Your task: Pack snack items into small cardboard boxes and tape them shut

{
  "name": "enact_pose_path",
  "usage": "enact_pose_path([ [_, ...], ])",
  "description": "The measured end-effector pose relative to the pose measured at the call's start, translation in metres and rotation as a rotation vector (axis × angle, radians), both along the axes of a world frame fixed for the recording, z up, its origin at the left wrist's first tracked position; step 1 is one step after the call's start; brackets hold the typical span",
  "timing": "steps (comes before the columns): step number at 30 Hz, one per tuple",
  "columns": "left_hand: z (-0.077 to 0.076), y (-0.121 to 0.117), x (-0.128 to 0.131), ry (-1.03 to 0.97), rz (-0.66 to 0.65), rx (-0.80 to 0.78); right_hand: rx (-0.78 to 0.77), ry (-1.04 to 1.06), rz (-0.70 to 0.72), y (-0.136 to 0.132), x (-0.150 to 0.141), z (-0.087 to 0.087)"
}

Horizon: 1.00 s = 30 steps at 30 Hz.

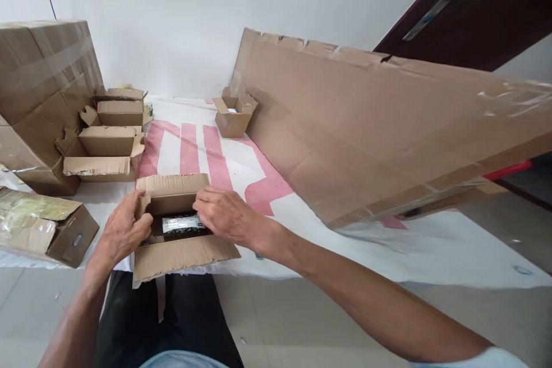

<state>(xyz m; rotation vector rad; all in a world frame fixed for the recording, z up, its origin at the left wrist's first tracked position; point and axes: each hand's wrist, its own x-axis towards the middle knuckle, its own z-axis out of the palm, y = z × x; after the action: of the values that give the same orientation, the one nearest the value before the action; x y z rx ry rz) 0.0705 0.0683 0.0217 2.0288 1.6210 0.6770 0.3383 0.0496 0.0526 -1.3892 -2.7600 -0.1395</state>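
An opened cardboard box sits at the table's near edge, its long flaps folded outward. Inside lies a dark packet with a silver-white label. My left hand is closed on the box's left end, thumb and fingers around a small flap. At the opposite end is my right hand, fingers curled together over the rim beside the packet's right end. Whatever its fingertips pinch is hidden behind the hand.
Several open cardboard boxes stand at the left against a big taped carton. A taped, closed box lies nearer. Farther back is a small open box, beside a large leaning cardboard sheet. A white-and-pink cloth covers the table.
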Motion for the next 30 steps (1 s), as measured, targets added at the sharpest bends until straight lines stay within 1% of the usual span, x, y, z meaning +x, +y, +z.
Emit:
enact_pose_path([
  [3,-0.003,0.001,-0.015,-0.197,-0.031,-0.052,-0.263,-0.104,-0.040,0.011,-0.022,0.006],
  [5,-0.005,-0.001,-0.020,-0.244,-0.068,-0.029,-0.395,-0.200,-0.082,0.020,-0.035,0.004],
  [7,-0.009,-0.003,-0.024,-0.247,-0.122,-0.011,-0.469,-0.269,-0.103,0.030,-0.047,-0.001],
  [11,-0.022,-0.003,-0.027,-0.222,-0.178,-0.006,-0.470,-0.318,-0.093,0.041,-0.062,-0.018],
  [15,-0.032,0.000,-0.026,-0.184,-0.220,-0.052,-0.453,-0.332,-0.077,0.041,-0.067,-0.030],
  [18,-0.034,0.000,-0.024,-0.172,-0.208,-0.058,-0.437,-0.313,-0.045,0.037,-0.062,-0.029],
  [21,-0.031,-0.002,-0.023,-0.153,-0.167,-0.037,-0.409,-0.282,-0.012,0.032,-0.052,-0.022],
  [24,-0.026,-0.004,-0.025,-0.137,-0.152,-0.021,-0.392,-0.149,-0.022,0.028,-0.039,-0.011],
  [27,-0.022,-0.001,-0.029,-0.120,-0.144,0.006,-0.397,0.119,-0.069,0.026,-0.029,0.003],
  [30,-0.019,0.006,-0.032,-0.076,-0.127,-0.002,-0.386,0.399,-0.094,0.022,-0.019,0.016],
])
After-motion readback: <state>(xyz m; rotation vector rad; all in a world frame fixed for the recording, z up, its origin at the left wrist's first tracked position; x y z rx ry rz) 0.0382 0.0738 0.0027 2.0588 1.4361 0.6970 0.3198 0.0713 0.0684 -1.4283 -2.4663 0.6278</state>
